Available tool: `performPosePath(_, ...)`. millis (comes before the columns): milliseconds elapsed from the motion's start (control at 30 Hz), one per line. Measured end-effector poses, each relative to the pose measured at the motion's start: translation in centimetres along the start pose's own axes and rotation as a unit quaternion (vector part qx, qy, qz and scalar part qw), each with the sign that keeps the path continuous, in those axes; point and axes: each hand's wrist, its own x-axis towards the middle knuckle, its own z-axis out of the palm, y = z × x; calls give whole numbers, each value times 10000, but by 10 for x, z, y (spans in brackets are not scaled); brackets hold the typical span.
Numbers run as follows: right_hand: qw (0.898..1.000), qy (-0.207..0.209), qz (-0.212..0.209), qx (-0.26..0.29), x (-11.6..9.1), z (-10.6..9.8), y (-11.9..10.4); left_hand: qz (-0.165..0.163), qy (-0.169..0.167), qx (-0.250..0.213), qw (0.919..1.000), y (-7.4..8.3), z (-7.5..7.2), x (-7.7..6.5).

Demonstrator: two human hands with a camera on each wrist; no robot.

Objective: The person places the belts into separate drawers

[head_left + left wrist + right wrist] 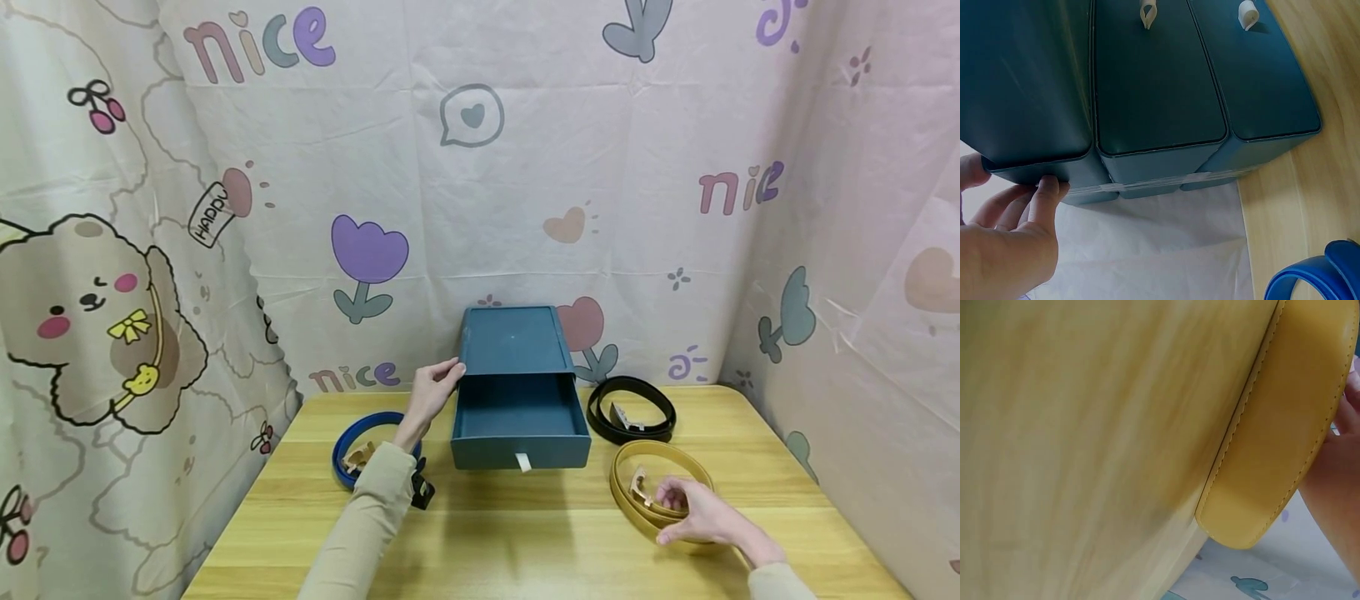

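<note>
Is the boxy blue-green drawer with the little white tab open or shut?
Open. The boxy blue-green plastic drawer juts forward from under the flat blue-green top, so its hollow inside shows.

Left sleeve (358, 521) long, pale beige, creased; small black boxy piece (422, 492) beside wrist; right sleeve (780, 582) matching beige.

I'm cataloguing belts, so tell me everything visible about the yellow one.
The mustard-yellow, leather-looking belt stands on edge, loosely coiled, on the light wooden table, nearer the person than the coiled black belt. Stitching runs along its edges; a gold-coloured metal buckle sits inside the coil. The bare right hand is over its near side; whether they touch is unclear.
</note>
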Motion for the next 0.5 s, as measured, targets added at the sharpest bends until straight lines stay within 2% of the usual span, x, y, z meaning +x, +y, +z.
performPosePath(267, 9994, -154, -79, 316, 1, -1, 1, -41, -6, -56, 10000, 1, 0, 0)
performPosePath(500, 9984, -344, -281, 335, -1, -5, 2, -67, 11, -74, 9999, 2, 0, 0)
